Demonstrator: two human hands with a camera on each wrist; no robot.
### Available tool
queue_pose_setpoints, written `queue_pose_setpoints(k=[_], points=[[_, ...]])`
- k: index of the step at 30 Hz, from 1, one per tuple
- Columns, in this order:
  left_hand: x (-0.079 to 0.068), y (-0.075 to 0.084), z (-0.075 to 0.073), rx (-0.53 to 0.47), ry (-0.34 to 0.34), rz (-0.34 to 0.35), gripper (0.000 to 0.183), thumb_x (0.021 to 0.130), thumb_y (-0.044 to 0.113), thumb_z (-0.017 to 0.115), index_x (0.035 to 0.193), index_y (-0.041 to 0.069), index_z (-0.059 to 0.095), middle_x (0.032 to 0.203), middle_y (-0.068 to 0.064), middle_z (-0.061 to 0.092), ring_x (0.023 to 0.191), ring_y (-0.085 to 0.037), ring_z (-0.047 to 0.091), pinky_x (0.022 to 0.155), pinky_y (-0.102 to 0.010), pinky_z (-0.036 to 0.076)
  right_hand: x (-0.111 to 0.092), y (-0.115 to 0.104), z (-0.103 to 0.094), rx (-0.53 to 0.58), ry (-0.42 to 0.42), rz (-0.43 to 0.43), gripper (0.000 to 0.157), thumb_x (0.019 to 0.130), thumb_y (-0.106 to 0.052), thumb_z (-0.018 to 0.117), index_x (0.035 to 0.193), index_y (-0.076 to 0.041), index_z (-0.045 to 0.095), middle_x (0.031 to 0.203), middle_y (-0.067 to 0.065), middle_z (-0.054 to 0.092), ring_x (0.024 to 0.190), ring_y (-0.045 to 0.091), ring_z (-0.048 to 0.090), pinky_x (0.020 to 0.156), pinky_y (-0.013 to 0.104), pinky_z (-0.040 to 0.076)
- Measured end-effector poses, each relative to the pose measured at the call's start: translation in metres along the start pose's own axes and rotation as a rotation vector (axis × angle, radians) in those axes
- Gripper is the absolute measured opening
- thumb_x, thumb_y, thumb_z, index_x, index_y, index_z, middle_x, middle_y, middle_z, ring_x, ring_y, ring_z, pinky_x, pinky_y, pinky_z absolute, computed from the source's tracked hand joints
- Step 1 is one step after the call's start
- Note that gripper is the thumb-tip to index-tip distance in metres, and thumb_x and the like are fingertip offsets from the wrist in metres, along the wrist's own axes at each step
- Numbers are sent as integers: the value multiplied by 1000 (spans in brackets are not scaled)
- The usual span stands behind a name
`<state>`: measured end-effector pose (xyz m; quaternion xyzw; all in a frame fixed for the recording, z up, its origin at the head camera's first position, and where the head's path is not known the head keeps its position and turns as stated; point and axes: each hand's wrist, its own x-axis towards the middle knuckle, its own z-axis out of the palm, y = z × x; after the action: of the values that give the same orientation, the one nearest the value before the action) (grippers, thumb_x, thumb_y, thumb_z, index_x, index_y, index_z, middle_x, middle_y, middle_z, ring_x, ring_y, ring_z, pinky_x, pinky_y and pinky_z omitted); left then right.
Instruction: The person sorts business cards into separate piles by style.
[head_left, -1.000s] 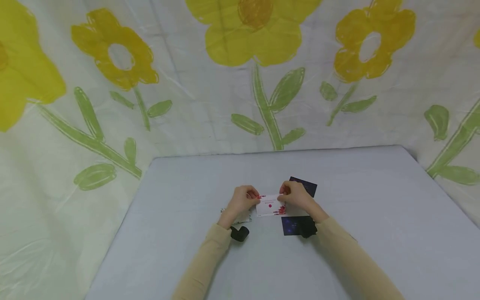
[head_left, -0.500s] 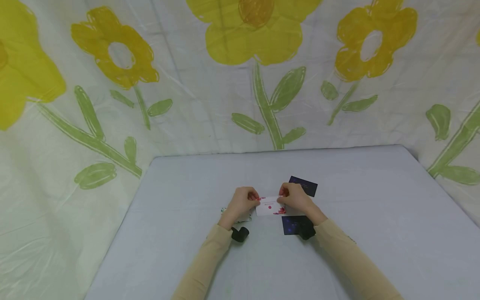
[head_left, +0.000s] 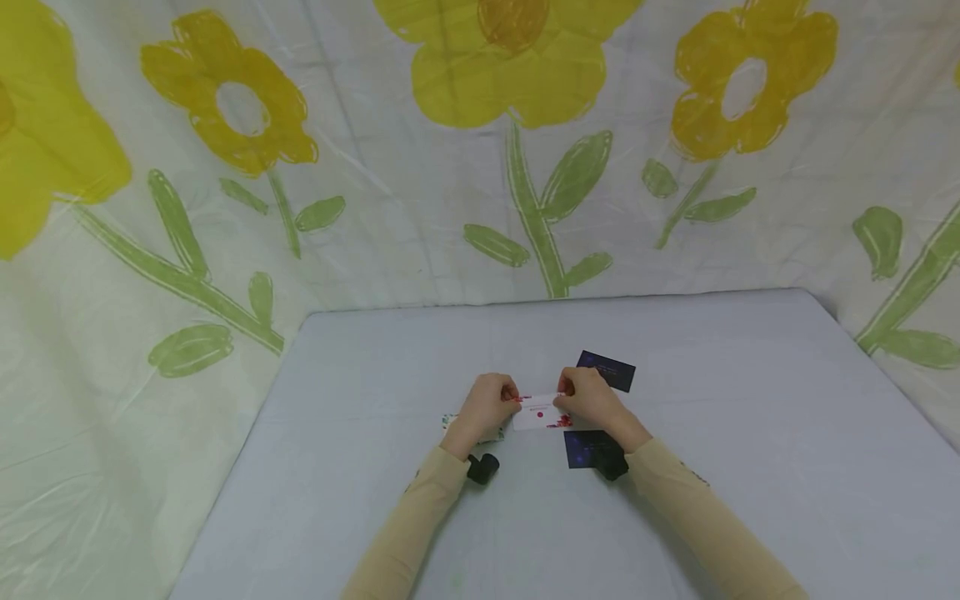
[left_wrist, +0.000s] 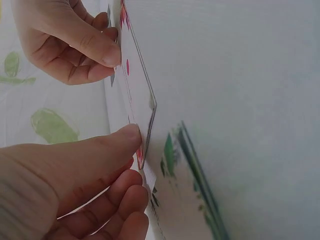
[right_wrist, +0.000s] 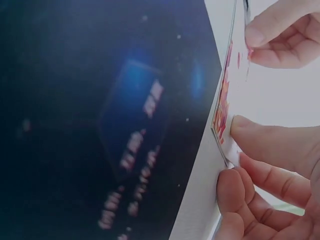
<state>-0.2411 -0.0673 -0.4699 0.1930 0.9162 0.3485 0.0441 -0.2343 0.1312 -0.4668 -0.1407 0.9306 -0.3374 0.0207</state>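
In the head view, a white card point(head_left: 542, 419) with red flower print and a red dot is held between both hands near the middle of the table. My left hand point(head_left: 482, 407) pinches its left end with thumb and fingers. The right hand point(head_left: 595, 397) pinches the opposite end, thumb on the printed face. Seen edge-on in the left wrist view, the card point(left_wrist: 141, 82) shows more than one thin layer at its edge. Partly hidden below my left hand lies a white card with green leaf print point(left_wrist: 182, 195), stacked with others.
A dark blue card point(head_left: 613, 372) lies behind the right hand. Nearer the body, another dark blue card point(head_left: 579, 451) is partly covered by the right wrist's black camera point(head_left: 612, 464). The grey-white table point(head_left: 375, 375) meets a flower-printed curtain point(head_left: 420, 250) at the back.
Both hands keep their pinch and stay nearly in place. The white card's far edge sits slightly lower in view, so its face looks a little flatter.
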Motion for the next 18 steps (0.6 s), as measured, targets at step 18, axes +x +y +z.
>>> queue_pose_setpoints(k=[18], points=[[-5, 11, -4, 58, 44, 70, 7, 85, 7, 65, 90, 2, 66, 81, -4, 56, 76, -15, 49, 68, -26, 42, -18, 12, -20, -51, 131, -156, 9, 88, -5, 59, 86, -1, 66, 75, 3, 58, 64, 13, 47, 58, 28, 41]])
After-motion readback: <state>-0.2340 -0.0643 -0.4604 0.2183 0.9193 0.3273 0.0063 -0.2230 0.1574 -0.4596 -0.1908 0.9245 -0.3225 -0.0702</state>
